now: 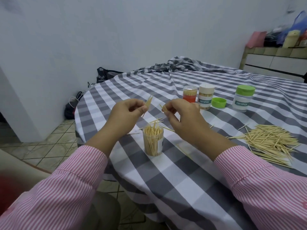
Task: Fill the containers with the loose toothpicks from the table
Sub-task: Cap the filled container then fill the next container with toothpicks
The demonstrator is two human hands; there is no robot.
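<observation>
An open clear container [153, 141] packed with upright toothpicks stands on the checked tablecloth between my forearms. Above and behind it, my left hand [126, 113] pinches a small bunch of toothpicks [32, 102] that point up to the right. My right hand [181, 116] pinches a few toothpicks at its fingertips, close to the left hand. A big pile of loose toothpicks [270, 141] lies to the right of my right forearm. A few stray toothpicks lie around the open container.
Further back stand an orange-based container [190, 94], an open labelled container full of toothpicks [206, 96], a loose green lid [219, 102] and a green-capped container [243, 98]. The round table's edge [78, 123] drops off at the left. Bunched cloth [179, 64] lies at the far side.
</observation>
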